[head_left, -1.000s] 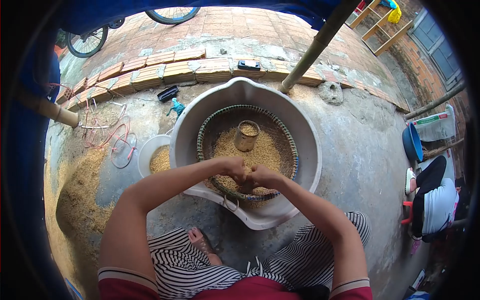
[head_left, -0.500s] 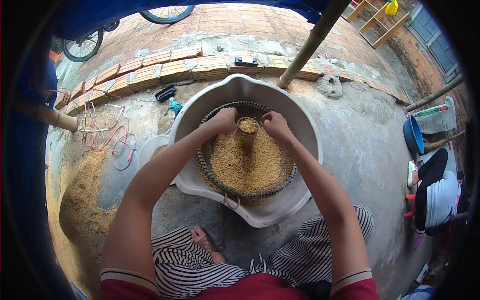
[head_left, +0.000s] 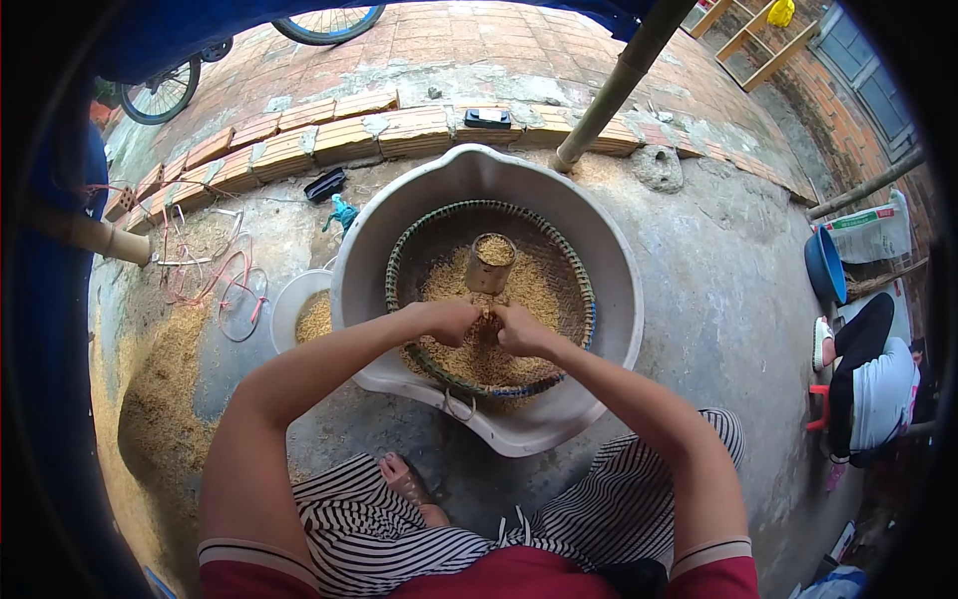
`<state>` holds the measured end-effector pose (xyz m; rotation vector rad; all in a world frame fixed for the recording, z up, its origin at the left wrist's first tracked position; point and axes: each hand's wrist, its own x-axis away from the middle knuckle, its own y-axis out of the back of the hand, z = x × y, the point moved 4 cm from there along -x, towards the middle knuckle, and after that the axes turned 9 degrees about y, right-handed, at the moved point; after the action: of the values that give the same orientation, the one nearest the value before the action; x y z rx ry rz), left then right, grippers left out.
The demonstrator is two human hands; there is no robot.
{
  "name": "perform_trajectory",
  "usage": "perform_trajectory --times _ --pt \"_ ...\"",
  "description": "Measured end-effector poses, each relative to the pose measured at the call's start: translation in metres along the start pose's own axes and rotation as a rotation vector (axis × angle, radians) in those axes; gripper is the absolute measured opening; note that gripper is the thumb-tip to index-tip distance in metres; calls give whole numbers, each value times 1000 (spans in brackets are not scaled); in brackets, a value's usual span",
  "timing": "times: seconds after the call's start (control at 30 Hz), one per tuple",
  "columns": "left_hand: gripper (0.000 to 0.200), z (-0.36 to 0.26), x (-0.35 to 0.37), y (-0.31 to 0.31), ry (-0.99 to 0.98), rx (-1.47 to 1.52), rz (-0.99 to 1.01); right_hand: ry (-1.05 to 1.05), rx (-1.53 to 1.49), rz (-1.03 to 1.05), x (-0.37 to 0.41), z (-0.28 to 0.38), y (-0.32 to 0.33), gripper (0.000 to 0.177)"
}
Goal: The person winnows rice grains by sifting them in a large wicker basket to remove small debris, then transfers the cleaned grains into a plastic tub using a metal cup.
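A round woven basket [head_left: 587,299] with a bound rim rests inside a large pale basin [head_left: 621,255]. Loose grain [head_left: 539,297] covers much of the basket's bottom. A cylindrical cup [head_left: 490,277], filled with grain, stands upright in it. Just on my side of the cup, my left hand [head_left: 454,321] and my right hand [head_left: 523,332] are close together over the grain. Both have their fingers closed. Whatever they hold, if anything, is hidden.
A pail [head_left: 286,314] with grain stands left of the basin. Spilled grain [head_left: 170,399] and tangled strings [head_left: 215,275] lie farther left. A bamboo pole [head_left: 614,90] rises behind, near a low brick edge [head_left: 414,132]. At right sits another person [head_left: 878,399] by a blue basin [head_left: 828,265].
Both hands have moved from either side of the cup's top toward me and closer together, low over the grain. Grain on the near side looks disturbed; the cup stays upright.
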<state>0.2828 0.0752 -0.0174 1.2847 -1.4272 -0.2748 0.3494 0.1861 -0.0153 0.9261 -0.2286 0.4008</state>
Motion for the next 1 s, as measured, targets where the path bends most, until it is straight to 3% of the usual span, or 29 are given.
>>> perform_trajectory --times 0.07,0.13,0.17,0.23,0.33,0.4,0.47,0.53,0.57,0.6,0.67,0.73,0.87,0.93,1.0 --pt "58 6 6 17 -51 154 -88 97 -121 -15 4 -12 23 38" --pt "74 21 5 25 125 -40 -153 2 54 -259 9 -34 38 35" --pt "89 22 3 23 158 -22 -82 2 55 -262 8 -38 33 35" --pt "92 11 2 15 113 -32 -126 -321 195 -237 14 -51 20 37" --pt "95 -12 11 6 49 24 -117 -241 222 -170 17 -18 1 40" --pt "92 -26 14 -4 -64 -80 -9 -159 205 -120 23 10 -5 42" --pt "84 -36 20 -3 -82 -30 -68 -78 192 -78 21 20 -20 44" --pt "76 -42 17 -7 33 86 25 -13 -148 -127 14 31 -28 49" --pt "65 -33 8 -21 170 260 9 -157 -191 -129 16 26 -28 47" --pt "65 -29 9 -19 173 261 5 -152 -188 -129 11 18 -30 47" --pt "56 -18 7 -14 262 560 165 -262 -658 3 3 -11 -45 29" --pt "50 -20 24 24 210 599 43 -275 -791 6 14 11 -10 21" --pt "46 -9 29 77 170 815 -121 -83 -1235 -299 5 29 58 17" --pt "44 -1 21 99 167 698 -280 -36 -1127 -371 -10 26 78 16" --pt "42 2 14 114 255 624 -303 -58 -964 -435 -21 16 92 19"
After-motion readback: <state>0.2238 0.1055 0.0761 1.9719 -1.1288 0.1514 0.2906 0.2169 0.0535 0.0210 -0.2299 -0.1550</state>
